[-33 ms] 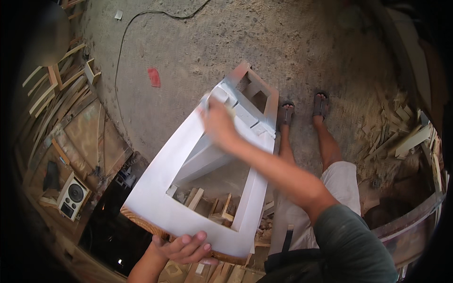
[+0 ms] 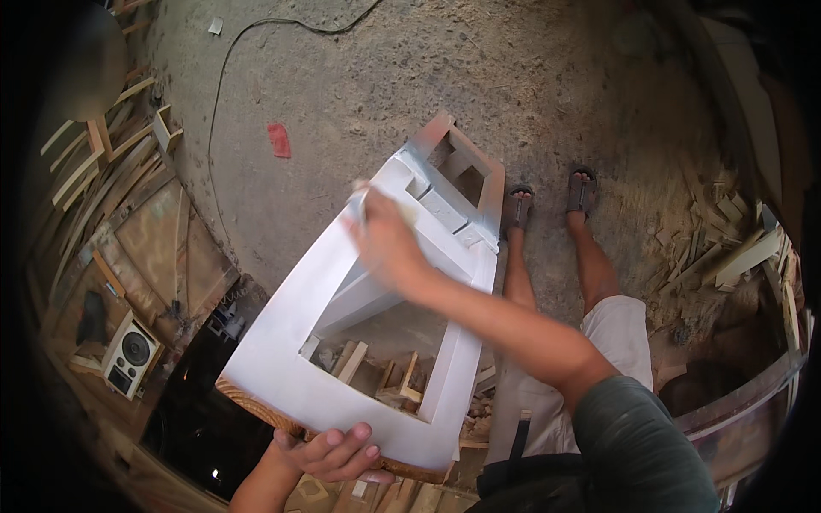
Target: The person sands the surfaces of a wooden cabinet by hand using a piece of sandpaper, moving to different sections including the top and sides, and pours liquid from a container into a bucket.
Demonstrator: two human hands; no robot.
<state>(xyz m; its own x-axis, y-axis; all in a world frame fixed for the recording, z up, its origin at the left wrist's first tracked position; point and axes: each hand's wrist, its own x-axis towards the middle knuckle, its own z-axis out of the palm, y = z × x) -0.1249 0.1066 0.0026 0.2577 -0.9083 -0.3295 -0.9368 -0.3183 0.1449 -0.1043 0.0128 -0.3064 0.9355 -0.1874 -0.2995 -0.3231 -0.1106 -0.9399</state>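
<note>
A white-painted wooden frame (image 2: 286,333) with a large opening slants across the middle, its near end showing bare grain. My left hand (image 2: 333,455) is closed round that near end, fingers over the white face. Over the frame's far left corner, my right hand (image 2: 385,244) presses a pale piece against the painted surface. Motion blurs its fingers, and I cannot make out what the pale piece is. Beyond that hand, a greyish, partly painted section (image 2: 446,208) joins the frame, with cross pieces and a smaller opening.
Wood strips (image 2: 107,184) are piled at the left, above a white-fronted speaker (image 2: 132,355) and a glossy black surface (image 2: 201,419). Offcuts (image 2: 727,235) lie heaped at the right. A dark cable (image 2: 211,137) and a red scrap (image 2: 279,140) lie on the dusty floor.
My right hand has slid a little toward me and left along the white face. My left hand keeps its hold on the near end.
</note>
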